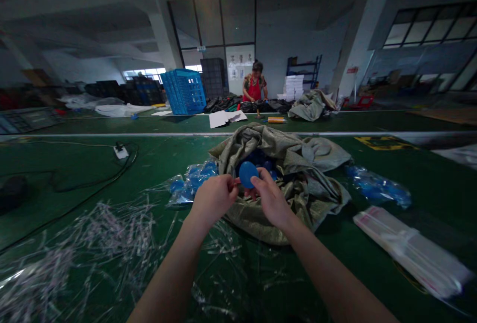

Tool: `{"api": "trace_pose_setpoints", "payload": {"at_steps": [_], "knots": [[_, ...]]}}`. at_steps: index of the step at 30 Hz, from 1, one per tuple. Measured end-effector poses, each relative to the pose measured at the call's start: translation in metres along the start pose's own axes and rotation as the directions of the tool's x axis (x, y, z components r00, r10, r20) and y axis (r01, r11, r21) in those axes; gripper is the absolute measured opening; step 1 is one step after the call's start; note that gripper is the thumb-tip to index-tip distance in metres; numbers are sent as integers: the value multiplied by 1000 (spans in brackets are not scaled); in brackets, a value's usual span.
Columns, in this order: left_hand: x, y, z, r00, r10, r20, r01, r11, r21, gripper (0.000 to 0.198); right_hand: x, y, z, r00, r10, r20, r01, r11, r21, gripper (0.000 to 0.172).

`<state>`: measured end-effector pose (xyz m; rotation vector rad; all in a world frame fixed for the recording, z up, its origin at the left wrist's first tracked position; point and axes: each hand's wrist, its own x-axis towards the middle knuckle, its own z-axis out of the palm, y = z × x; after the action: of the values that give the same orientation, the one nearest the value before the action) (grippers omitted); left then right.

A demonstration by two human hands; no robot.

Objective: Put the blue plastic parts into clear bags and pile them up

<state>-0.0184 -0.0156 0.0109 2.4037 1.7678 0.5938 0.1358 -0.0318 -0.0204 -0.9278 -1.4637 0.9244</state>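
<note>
Head view: both hands meet right in the middle of the frame, over the open mouth of a grey-green woven sack (pixel 298 164) that sits crumpled on the green floor (pixel 74 174). Between them is a blue ball (pixel 248 174). It sits at the fingertips, just above and beyond the knuckles, so it's on the far side of both palms, toward the sack opening. The left hand (pixel 214 199) comes in from the left with its grip closed on the ball's lower left edge. The right hand (pixel 271 199) has its grip closed on the lower right, thumb up against the ball's side. Neither hand looks nearer than the other; it's pretty much dead centre between them. The ball itself is smooth, matte and plain blue. It's roundish, maybe slightly egg-shaped, but I can't tell a real long axis from here. More blue ones show down inside the sack behind it. Just left of the sack there's a clear bag of blue pieces (pixel 190 181), and another clear bag (pixel 376 189) lies well off to the right. A flat stack of clear sleeves (pixel 410 251) is near the right forearm, and loose clear plastic strips (pixel 93 243) are scattered all over the left. Far back, a person in a red apron (pixel 254 84) works beside a blue crate (pixel 184 92).
</note>
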Motion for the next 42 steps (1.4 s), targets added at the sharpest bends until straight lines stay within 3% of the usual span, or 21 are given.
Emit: {"api": "trace_pose_setpoints", "payload": {"at_steps": [6,10,17,23,27,33,38,42], "knots": [[-1,2,3,998,44,-36,-44,999,-1,20,-1,-1,-7,996,-78,47,89,931,-355,23],[0,1,2,997,43,-67,-44,999,-16,19,2,-1,-10,995,-54,79,84,885,-457,20],[5,-6,2,997,20,-74,-28,994,-110,21,6,7,-14,991,-1,134,62,889,-453,23],[9,-8,4,993,-35,-114,18,989,-150,27,8,15,-14,989,-48,140,107,887,-449,32],[7,-2,5,987,-66,-148,59,997,-52,28,7,17,-11,989,-46,141,107,879,-464,35],[-1,10,8,985,31,-170,-5,988,156,23,8,16,-11,994,-66,93,100,891,-443,33],[-3,16,11,987,42,-158,-10,981,195,23,9,18,-9,998,-62,18,63,889,-454,31],[-4,19,14,984,64,-166,-27,976,216,23,6,18,-3,997,-67,28,72,879,-471,31]]}}
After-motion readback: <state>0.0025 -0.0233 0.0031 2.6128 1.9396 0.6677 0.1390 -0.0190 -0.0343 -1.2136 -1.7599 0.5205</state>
